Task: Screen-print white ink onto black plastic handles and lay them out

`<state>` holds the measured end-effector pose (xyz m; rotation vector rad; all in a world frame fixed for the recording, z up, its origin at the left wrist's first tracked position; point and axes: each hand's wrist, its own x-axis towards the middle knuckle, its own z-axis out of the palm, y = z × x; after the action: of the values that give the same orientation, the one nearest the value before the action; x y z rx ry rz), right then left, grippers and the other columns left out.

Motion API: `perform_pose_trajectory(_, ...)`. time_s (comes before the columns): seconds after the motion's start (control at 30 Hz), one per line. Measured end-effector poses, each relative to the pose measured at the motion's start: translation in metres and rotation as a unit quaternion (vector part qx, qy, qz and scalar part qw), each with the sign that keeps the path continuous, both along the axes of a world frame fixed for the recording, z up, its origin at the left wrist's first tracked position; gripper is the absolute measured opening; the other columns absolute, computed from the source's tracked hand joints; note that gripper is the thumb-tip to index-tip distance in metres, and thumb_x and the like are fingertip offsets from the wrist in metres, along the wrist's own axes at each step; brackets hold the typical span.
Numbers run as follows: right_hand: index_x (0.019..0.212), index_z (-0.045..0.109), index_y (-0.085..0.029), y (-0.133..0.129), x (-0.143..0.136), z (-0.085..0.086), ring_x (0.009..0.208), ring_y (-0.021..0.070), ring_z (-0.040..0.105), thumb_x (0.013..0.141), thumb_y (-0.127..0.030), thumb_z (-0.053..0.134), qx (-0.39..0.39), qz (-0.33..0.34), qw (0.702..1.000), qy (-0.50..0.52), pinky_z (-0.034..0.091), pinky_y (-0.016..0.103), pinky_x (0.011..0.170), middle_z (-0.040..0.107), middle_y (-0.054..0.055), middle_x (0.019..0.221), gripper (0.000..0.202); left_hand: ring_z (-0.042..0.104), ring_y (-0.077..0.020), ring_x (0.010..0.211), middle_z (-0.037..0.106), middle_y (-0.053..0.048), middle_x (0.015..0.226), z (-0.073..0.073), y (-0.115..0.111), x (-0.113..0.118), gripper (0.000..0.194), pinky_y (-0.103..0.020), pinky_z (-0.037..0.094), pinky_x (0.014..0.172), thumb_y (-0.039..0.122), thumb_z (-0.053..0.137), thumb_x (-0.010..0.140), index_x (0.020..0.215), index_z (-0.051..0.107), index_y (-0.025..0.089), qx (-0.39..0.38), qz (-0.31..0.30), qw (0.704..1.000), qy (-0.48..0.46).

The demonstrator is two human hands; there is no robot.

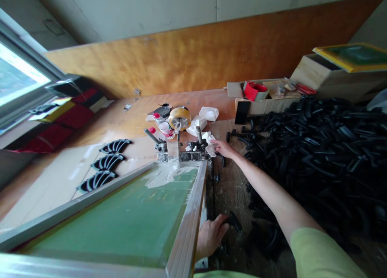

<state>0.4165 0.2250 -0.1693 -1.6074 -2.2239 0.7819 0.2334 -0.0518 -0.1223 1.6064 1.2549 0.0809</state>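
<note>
Tissue (209, 139) lies against right hand (223, 148), black piece (236, 222) against left hand (212, 234).

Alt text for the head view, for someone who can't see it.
The right hand touches crumpled white material beside the clamps, while the left hand is at a small black part. A framed green screen smeared with white fills the foreground; black parts lie heaped at right, and three vaned pieces sit at left.

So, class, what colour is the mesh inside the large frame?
The mesh is green, seen best in the head view.
</note>
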Motion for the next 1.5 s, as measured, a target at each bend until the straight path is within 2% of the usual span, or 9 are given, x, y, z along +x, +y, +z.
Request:
perform_pose_trajectory(0.17,0.133,0.055,-0.023,0.036,0.008,0.007,0.123,0.0309,0.050,0.088,-0.040,0.055,0.016,-0.144,0.982,-0.120,0.039,0.043,0.100,0.052,0.013,0.139,0.048,0.066,-0.0190,0.067,0.068,-0.003,0.065,0.001,0.015,0.011,0.051,-0.029,0.051,0.074,0.049,0.029,0.095,0.132,0.054,0.023,0.011,-0.041,0.999,0.016)
perform_pose_trajectory(0.27,0.119,0.064,-0.017,0.024,0.005,-0.003,0.117,0.0360,0.053,0.080,-0.059,0.059,-0.034,-0.099,0.974,-0.203,0.043,0.047,0.094,0.054,0.018,0.134,0.057,0.068,-0.0198,0.070,0.068,-0.004,0.067,-0.005,0.022,0.019,0.051,-0.029,0.050,0.075,0.047,0.027,0.096,0.131,0.054,0.022,0.015,-0.029,0.999,0.025)
perform_pose_trajectory(0.53,0.091,0.072,-0.014,-0.070,0.030,-0.017,0.099,0.0311,0.064,0.066,-0.025,0.078,-0.088,-0.003,0.963,-0.253,0.049,0.036,0.081,0.071,0.016,0.099,0.028,0.066,-0.0239,0.103,0.067,-0.016,0.118,-0.039,0.044,0.049,0.050,-0.034,0.047,0.089,0.035,0.029,0.096,0.140,0.042,0.014,0.008,0.036,0.998,0.057)
perform_pose_trajectory(0.77,0.092,0.071,-0.022,-0.125,0.096,0.013,0.093,0.0225,0.065,0.066,-0.026,0.077,-0.036,-0.042,0.995,-0.079,0.047,0.033,0.087,0.073,0.005,0.096,0.027,0.059,-0.0252,0.114,0.056,-0.015,0.136,-0.042,0.035,0.037,0.054,-0.038,0.043,0.099,0.032,0.050,0.087,0.139,0.046,0.015,0.049,0.052,0.996,-0.049)
perform_pose_trajectory(0.9,0.114,0.061,-0.021,-0.150,0.096,0.038,0.084,0.0175,0.065,0.067,-0.010,0.067,0.037,-0.105,0.993,0.041,0.050,0.031,0.082,0.068,0.006,0.111,0.048,0.065,-0.0183,0.089,0.067,-0.011,0.117,-0.025,0.001,-0.004,0.048,-0.033,0.052,0.082,0.041,0.051,0.087,0.128,0.055,0.017,0.008,0.077,0.990,-0.122)
perform_pose_trajectory(1.03,0.110,0.062,-0.021,-0.182,0.051,0.054,0.058,0.0131,0.061,0.080,-0.013,0.053,0.013,-0.141,0.986,0.089,0.050,0.028,0.067,0.070,0.002,0.087,0.033,0.065,-0.0170,0.082,0.070,-0.008,0.100,-0.007,-0.034,-0.061,0.047,-0.030,0.052,0.073,0.050,0.049,0.088,0.120,0.060,0.017,-0.020,0.131,0.977,-0.165)
perform_pose_trajectory(1.2,0.095,0.068,-0.021,-0.207,-0.037,0.062,0.085,0.0181,0.066,0.076,-0.010,0.059,-0.008,-0.018,1.000,0.013,0.048,0.029,0.081,0.071,0.004,0.091,0.024,0.064,-0.0163,0.080,0.070,-0.010,0.098,0.006,-0.060,-0.141,0.052,-0.029,0.051,0.071,0.056,0.053,0.084,0.116,0.061,0.014,-0.020,0.252,0.945,-0.206)
perform_pose_trajectory(1.33,0.083,0.072,-0.022,-0.203,-0.067,0.055,0.088,0.0188,0.066,0.068,-0.002,0.062,-0.097,0.064,0.987,-0.107,0.047,0.027,0.082,0.071,0.003,0.089,0.026,0.061,-0.0125,0.069,0.068,-0.005,0.086,0.048,-0.038,-0.197,0.060,-0.025,0.049,0.065,0.057,0.059,0.080,0.123,0.056,0.014,0.061,0.386,0.884,-0.255)
perform_pose_trajectory(1.5,0.093,0.072,-0.022,-0.168,-0.049,0.067,0.093,0.0225,0.065,0.075,-0.009,0.061,0.011,-0.089,0.992,-0.086,0.048,0.034,0.086,0.070,0.008,0.101,0.026,0.052,-0.0079,0.054,0.061,0.000,0.073,0.132,0.027,-0.224,0.067,-0.021,0.044,0.055,0.063,0.045,0.087,0.135,0.045,0.017,0.168,0.401,0.800,-0.413)
